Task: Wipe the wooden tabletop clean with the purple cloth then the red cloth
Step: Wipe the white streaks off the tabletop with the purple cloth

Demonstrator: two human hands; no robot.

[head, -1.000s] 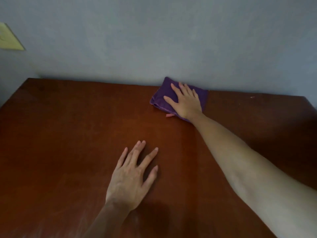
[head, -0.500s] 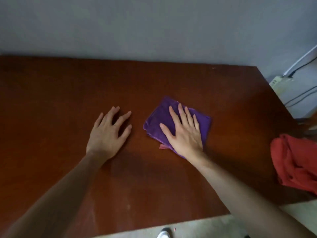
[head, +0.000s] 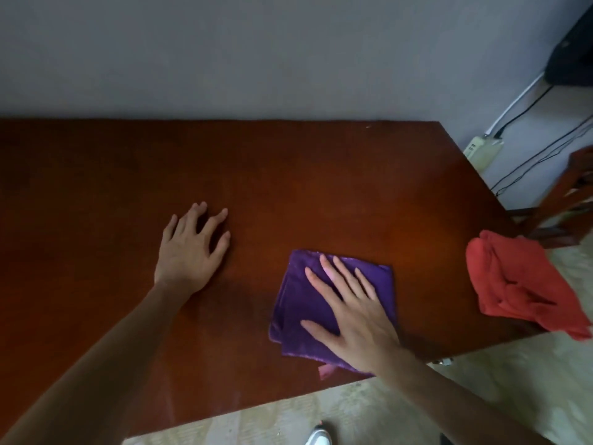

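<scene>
A folded purple cloth (head: 298, 303) lies flat on the dark wooden tabletop (head: 321, 187), close to its near edge. My right hand (head: 349, 313) presses down on the cloth with straight, spread fingers. To the left, my left hand (head: 189, 252) rests flat on the bare wood, fingers spread. A crumpled red cloth (head: 519, 284) sits on the table's right corner, partly hanging over the edge.
A grey wall runs along the table's far edge. A power strip (head: 481, 149) with cables lies beyond the right edge, beside a wooden chair (head: 571, 200). Pale floor and a shoe tip (head: 319, 438) show below the near edge.
My right hand has dragged the purple cloth from the far edge by the wall toward the near edge. The left hand stayed flat on the wood. The red cloth came into view.
</scene>
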